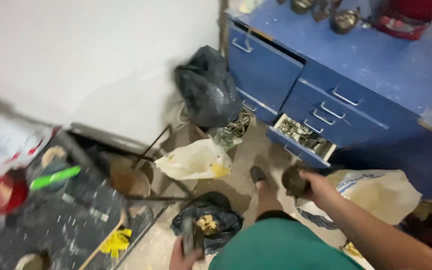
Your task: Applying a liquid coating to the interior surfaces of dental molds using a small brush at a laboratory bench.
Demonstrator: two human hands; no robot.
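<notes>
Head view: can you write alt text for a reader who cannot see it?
Seen from above, a person's right hand holds a dark roundish lump over a white sack, while the left hand grips a dark tool above a black bag. Behind stands a blue cabinet with its bottom drawer open.

A white wall (pixel 76 55) meets a dusty concrete floor (pixel 256 145); a blue drawer cabinet (pixel 326 85) stands right, one drawer (pixel 303 140) open.

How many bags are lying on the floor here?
4: a black bag by the wall, a cream bag mid-floor, a black bag nearest the person, and a white bag beside the right hand. Others may be hidden.
</notes>
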